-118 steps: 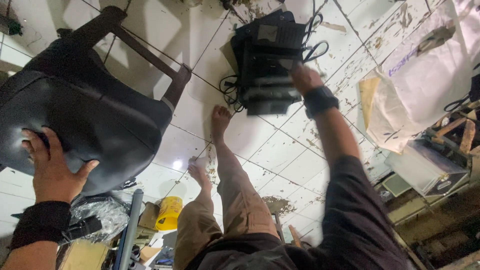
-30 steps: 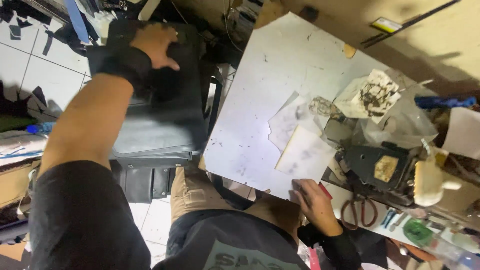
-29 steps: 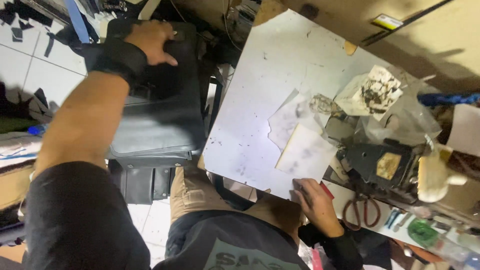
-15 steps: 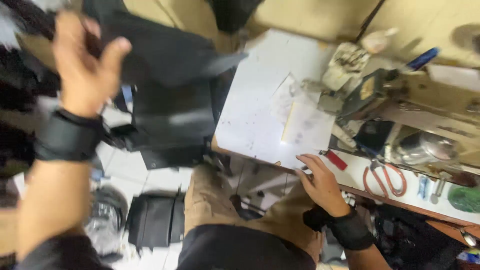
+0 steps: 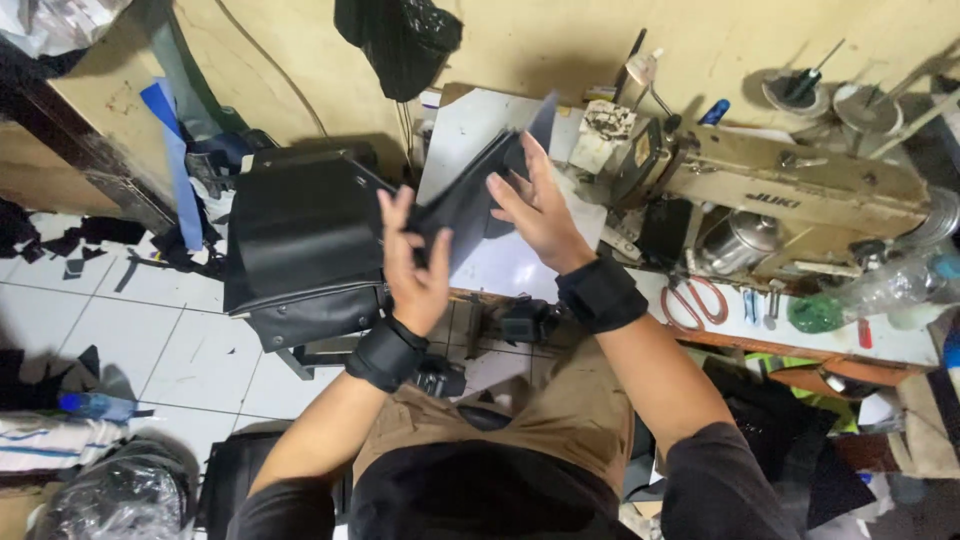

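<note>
Your left hand (image 5: 413, 262): fingers spread upward, palm against the lower left edge of a black sheet of material (image 5: 470, 195), holding it. Your right hand (image 5: 537, 205): fingers flat along the same sheet's upper right part, thumb side pressing it. The sheet is pinched between both hands and tilts up from left to right. Both wrists carry black wrist bands (image 5: 598, 293).

Black sheet: held in the air above the white counter (image 5: 470, 130), over its left half.

Left of the sheet: a black bag (image 5: 300, 240), lying on a stand beside the counter's left edge, close to your left hand. A blue strip (image 5: 172, 160) leans on the wall further left.

Right of the sheet: a beige sewing machine (image 5: 800, 185), just beyond your right hand, closing off that side. Red-handled scissors (image 5: 685, 300) lie on the counter edge below the machine, with small tools (image 5: 755, 305) beside them.

Behind the sheet: yellow wall, a black cloth (image 5: 400, 40) hanging on it.

Open room: the bare white counter under the sheet; the tiled floor (image 5: 150, 340) down left, strewn with black scraps.
</note>
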